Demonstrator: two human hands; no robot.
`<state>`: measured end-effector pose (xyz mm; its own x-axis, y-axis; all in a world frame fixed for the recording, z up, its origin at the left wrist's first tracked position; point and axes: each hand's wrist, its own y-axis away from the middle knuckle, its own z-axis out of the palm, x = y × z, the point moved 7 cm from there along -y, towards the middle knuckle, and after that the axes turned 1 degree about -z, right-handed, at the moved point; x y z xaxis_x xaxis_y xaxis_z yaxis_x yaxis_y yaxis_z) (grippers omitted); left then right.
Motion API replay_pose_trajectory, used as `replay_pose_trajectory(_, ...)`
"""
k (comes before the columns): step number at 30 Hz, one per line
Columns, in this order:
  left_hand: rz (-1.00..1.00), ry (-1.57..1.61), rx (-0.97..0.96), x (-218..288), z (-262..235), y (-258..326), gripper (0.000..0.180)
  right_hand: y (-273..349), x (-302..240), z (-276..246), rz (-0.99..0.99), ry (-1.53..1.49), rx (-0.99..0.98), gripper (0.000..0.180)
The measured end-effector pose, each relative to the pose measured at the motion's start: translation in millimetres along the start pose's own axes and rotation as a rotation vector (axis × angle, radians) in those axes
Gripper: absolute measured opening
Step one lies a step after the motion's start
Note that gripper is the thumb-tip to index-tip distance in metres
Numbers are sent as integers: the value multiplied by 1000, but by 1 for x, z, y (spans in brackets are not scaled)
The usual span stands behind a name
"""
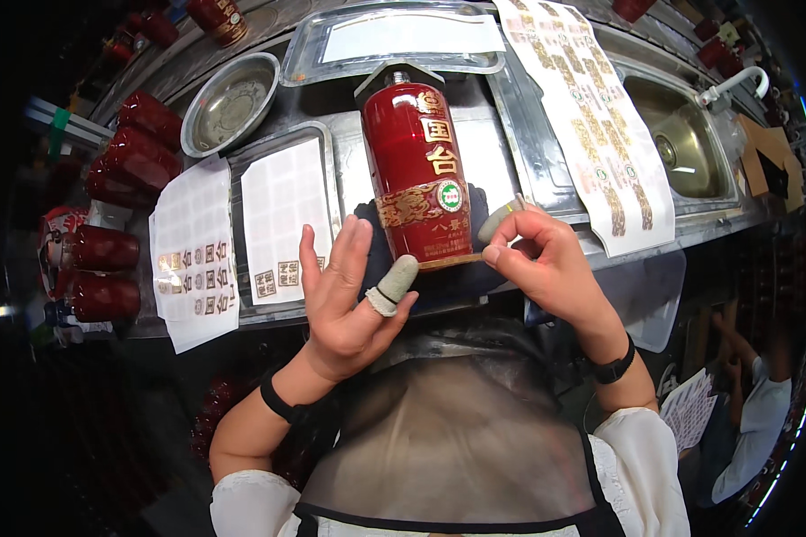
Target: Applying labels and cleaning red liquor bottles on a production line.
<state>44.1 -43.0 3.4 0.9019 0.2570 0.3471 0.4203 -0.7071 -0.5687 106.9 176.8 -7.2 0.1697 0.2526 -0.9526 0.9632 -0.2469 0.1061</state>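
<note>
A glossy dark red bottle [418, 170] with gold characters, a patterned gold band and a round green-and-white emblem lies in front of me, neck pointing away. Along its base runs a narrow gold strip [450, 261]. My left hand [345, 300] is open beside the lower left of the bottle, fingers spread, its cot-covered index fingertip close to the base. At the strip's right end my right hand [546, 264] has thumb and a finger pinched together. Its index finger, in a grey finger cot, lies by the bottle's side. Whatever the pinch holds is too small to make out.
Decal sheets [197, 259] lie left, with another sheet [287, 215] on a metal tray. A long decal sheet [600, 125] hangs over the right side near a sink [690, 143]. A metal bowl [230, 103] and several red bottles [134, 166] stand left. Another person [757, 412] is at right.
</note>
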Motion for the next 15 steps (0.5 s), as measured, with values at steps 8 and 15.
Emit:
replay_pose_trajectory(8,152,-130,-27,22,1,-35,44,-3,5,5,-20,28,2,16)
replay_pose_trajectory(15,69,-36,76,14,14,-50,75,-2,7,6,-90,-16,28,16)
